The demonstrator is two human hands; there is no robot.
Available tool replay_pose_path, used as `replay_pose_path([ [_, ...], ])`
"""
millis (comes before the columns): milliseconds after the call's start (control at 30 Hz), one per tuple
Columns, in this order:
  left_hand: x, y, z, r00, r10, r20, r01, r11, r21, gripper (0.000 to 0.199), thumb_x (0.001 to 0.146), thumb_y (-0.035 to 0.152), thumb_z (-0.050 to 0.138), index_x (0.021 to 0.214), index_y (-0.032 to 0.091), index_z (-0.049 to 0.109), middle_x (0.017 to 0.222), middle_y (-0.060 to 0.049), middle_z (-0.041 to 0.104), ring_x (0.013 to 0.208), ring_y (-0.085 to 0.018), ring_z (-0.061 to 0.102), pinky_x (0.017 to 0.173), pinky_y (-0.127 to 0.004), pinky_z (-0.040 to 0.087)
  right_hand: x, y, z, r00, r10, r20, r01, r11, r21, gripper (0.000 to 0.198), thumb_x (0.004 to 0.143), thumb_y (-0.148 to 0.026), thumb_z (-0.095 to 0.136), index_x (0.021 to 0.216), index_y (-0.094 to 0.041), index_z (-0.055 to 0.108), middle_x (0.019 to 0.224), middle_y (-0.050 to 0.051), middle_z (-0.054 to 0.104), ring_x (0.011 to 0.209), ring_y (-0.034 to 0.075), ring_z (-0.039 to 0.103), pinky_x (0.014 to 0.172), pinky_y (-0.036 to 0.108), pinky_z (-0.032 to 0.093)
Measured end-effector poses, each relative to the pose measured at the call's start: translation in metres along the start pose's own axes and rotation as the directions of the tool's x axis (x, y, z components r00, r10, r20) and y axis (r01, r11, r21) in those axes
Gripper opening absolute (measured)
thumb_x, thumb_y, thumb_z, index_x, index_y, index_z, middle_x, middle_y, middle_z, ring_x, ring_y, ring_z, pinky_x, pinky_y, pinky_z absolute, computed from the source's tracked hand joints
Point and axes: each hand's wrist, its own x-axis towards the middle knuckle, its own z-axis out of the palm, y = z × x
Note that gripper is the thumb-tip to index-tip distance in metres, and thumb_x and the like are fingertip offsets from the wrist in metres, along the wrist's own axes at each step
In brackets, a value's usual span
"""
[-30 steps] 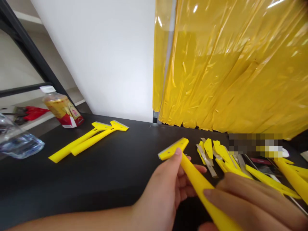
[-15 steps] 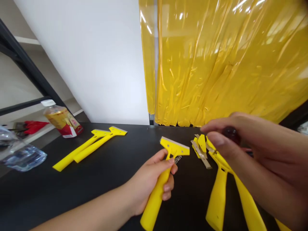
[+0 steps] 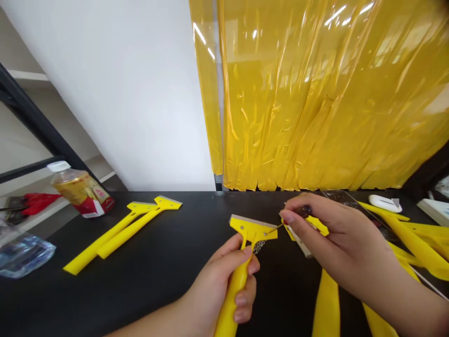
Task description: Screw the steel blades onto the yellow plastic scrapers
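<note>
My left hand [image 3: 229, 276] is wrapped round the handle of a yellow scraper [image 3: 253, 228], its head tilted up and away from me with a blade along the far edge. My right hand [image 3: 336, 238] pinches a screwdriver [image 3: 304, 210] with a dark handle. The thin shaft points left, and its tip is at the screw on the right side of the scraper head. Small metal nuts or screws [image 3: 258, 246] lie in a pile just behind the scraper's neck. Partly hidden by my right hand are yellow head pieces and blades [image 3: 303, 245].
Two assembled yellow scrapers [image 3: 129, 229] lie on the black table [image 3: 157, 285] at left, near a drink bottle [image 3: 82, 189] and a clear plastic bottle [image 3: 24, 248]. More yellow handles [image 3: 414, 238] and a white case [image 3: 385, 203] are at right. A yellow plastic curtain [image 3: 298, 93] hangs behind.
My right hand has moved down and away from me, bringing the screwdriver tip to the scraper's right screw. My left hand still holds the scraper. The view has shifted slightly.
</note>
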Motion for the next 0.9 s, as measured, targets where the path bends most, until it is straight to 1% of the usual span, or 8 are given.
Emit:
replay_pose_path([
  [200, -0.006, 0.005, 0.008, 0.999, -0.038, -0.026, 0.038, 0.999, -0.009, 0.02, 0.106, 0.036, 0.058, 0.093, 0.022, 0.051, 0.078, 0.006, 0.053, 0.041, -0.003, 0.038, 0.037, -0.018, 0.028, -0.001, -0.001, 0.003, 1.0, 0.005, 0.023, -0.005, 0.999, 0.033, 0.016, 0.107, -0.036, 0.063, 0.095, -0.028, 0.069, 0.074, -0.005, 0.071, 0.061, 0.014, 0.07, 0.061, 0.027, 0.054],
  [467, -0.009, 0.005, 0.012, 0.997, -0.032, -0.067, 0.03, 0.999, -0.04, 0.019, 0.103, 0.033, 0.062, 0.095, 0.022, 0.05, 0.085, 0.005, 0.055, 0.043, -0.003, 0.041, 0.038, -0.018, 0.029, -0.002, 0.003, 0.003, 0.999, 0.004, 0.051, -0.006, 0.999, 0.036, 0.013, 0.106, -0.038, 0.064, 0.099, -0.028, 0.069, 0.081, -0.004, 0.075, 0.064, 0.014, 0.07, 0.059, 0.026, 0.054],
  [533, -0.009, 0.005, 0.012, 0.997, -0.034, -0.071, 0.032, 0.999, -0.032, 0.019, 0.104, 0.033, 0.061, 0.094, 0.022, 0.049, 0.085, 0.005, 0.055, 0.042, -0.003, 0.04, 0.037, -0.018, 0.029, -0.003, 0.002, 0.002, 1.0, -0.012, 0.028, 0.013, 0.999, -0.029, 0.014, 0.107, -0.039, 0.062, 0.101, -0.028, 0.068, 0.083, -0.003, 0.075, 0.066, 0.015, 0.071, 0.058, 0.027, 0.052],
  [600, -0.008, 0.005, 0.012, 0.997, -0.029, -0.069, 0.028, 0.999, -0.028, 0.019, 0.105, 0.032, 0.061, 0.095, 0.023, 0.049, 0.086, 0.005, 0.056, 0.041, -0.002, 0.039, 0.037, -0.018, 0.028, -0.004, 0.003, 0.0, 0.999, -0.027, 0.017, 0.029, 0.983, -0.182, 0.024, 0.109, -0.045, 0.057, 0.096, -0.027, 0.065, 0.076, -0.001, 0.072, 0.061, 0.018, 0.068, 0.053, 0.03, 0.046],
  [667, -0.007, 0.006, 0.011, 0.998, -0.017, -0.062, 0.016, 1.0, -0.022, 0.018, 0.105, 0.031, 0.063, 0.096, 0.022, 0.05, 0.088, 0.004, 0.056, 0.042, -0.002, 0.039, 0.038, -0.018, 0.029, -0.006, 0.004, -0.002, 0.999, -0.041, 0.023, 0.047, 0.923, -0.383, 0.041, 0.11, -0.056, 0.05, 0.082, -0.027, 0.058, 0.062, 0.0, 0.061, 0.048, 0.019, 0.058, 0.046, 0.033, 0.033],
  [733, -0.006, 0.005, 0.01, 0.999, -0.014, -0.044, 0.014, 1.0, -0.003, 0.018, 0.105, 0.032, 0.064, 0.095, 0.022, 0.052, 0.086, 0.004, 0.055, 0.044, -0.002, 0.039, 0.039, -0.017, 0.03, -0.007, 0.004, -0.004, 0.998, -0.052, 0.04, 0.065, 0.865, -0.498, 0.051, 0.11, -0.061, 0.046, 0.072, -0.027, 0.048, 0.053, -0.001, 0.05, 0.039, 0.018, 0.047, 0.045, 0.035, 0.022],
  [800, -0.005, 0.005, 0.008, 0.999, -0.022, -0.031, 0.022, 1.0, 0.019, 0.021, 0.105, 0.034, 0.063, 0.092, 0.021, 0.053, 0.082, 0.005, 0.053, 0.044, -0.002, 0.038, 0.039, -0.016, 0.029, -0.006, 0.003, -0.007, 0.988, -0.099, 0.12, 0.143, 0.883, -0.447, 0.049, 0.112, -0.054, 0.046, 0.071, -0.027, 0.045, 0.053, -0.002, 0.049, 0.04, 0.017, 0.048, 0.046, 0.034, 0.025],
  [900, -0.004, 0.004, 0.006, 0.999, -0.02, -0.041, 0.02, 1.0, 0.008, 0.019, 0.104, 0.033, 0.063, 0.092, 0.02, 0.055, 0.085, 0.004, 0.054, 0.045, -0.003, 0.039, 0.039, -0.016, 0.03, -0.003, 0.001, -0.01, 0.944, -0.212, 0.251, 0.277, 0.924, -0.264, 0.036, 0.113, -0.039, 0.046, 0.08, -0.026, 0.054, 0.069, 0.001, 0.062, 0.056, 0.019, 0.06, 0.054, 0.035, 0.039],
])
